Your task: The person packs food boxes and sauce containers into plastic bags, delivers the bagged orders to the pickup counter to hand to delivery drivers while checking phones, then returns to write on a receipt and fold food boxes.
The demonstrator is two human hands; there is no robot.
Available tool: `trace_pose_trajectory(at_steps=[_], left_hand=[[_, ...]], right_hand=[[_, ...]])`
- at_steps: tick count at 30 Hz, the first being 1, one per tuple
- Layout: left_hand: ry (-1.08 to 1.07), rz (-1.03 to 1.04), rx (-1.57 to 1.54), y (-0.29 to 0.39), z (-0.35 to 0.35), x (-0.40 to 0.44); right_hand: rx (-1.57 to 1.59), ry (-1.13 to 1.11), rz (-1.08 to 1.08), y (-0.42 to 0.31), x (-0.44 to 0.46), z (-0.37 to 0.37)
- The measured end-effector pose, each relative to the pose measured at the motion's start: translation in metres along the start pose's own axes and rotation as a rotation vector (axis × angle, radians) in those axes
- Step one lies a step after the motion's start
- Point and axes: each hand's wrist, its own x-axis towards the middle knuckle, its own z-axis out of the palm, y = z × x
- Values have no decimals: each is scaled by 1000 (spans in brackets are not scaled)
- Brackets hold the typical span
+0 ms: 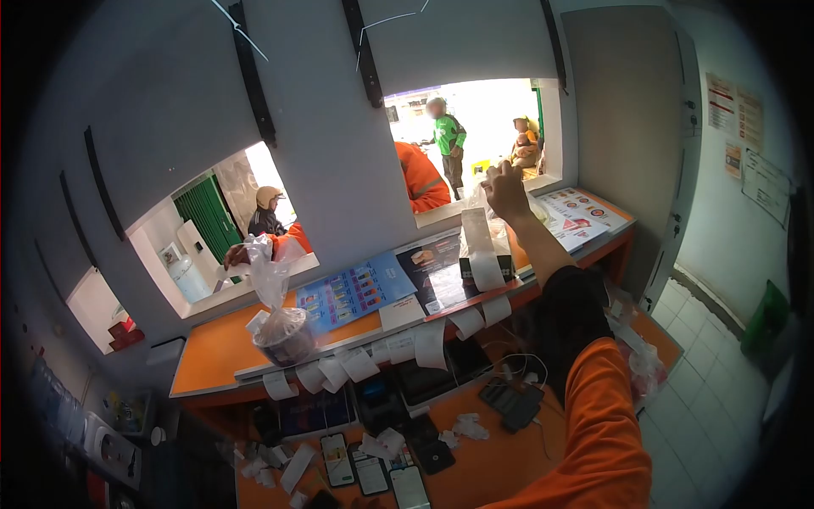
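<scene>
My right hand (506, 192) is raised in front of the right window, its fingers closed in a pinch. Just below it, partly behind my wrist, is a clear plastic bag (539, 212); the hand seems to grip its top, though the exact contact is hard to see. A dark box with a long paper receipt (479, 246) over it is on the counter under the hand. My left hand does not show clearly. At the left window, another person's hand (238, 255) in an orange sleeve holds the top of a clear bag with a round tub (284, 333).
Menu sheets (356, 288) lie along the orange counter (208, 360), with several receipts hanging from its edge. Phones (370, 469), a card terminal (511, 403) and crumpled paper cover the lower desk. A person in green (448, 134) stands outside. A grey cabinet (627, 110) rises at right.
</scene>
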Motion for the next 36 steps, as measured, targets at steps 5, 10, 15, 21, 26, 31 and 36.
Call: trace_pose_trajectory(at_steps=[5,10,15,21,26,31,36], left_hand=[[10,3,-23,2,0,-5],[19,-54,-74,0,0,-11],[-64,-13,80,-3,-1,-14],[-84,-14,112,-7,5,-13],[-105,-15,136,-15,12,-18],[-218,-58,114,-32,23,-39],[-215,-56,187,-8,12,-17]], right_hand=[[169,-40,-148,12,-14,-13],[127,-131,-79,17,-29,-28],[-184,-605,204,-25,-76,-69],[-129,-701,202,-29,-124,-41],[-109,-559,148,-15,-114,-18],[-35,-425,198,19,-125,24],[54,-470,178,24,-117,25]])
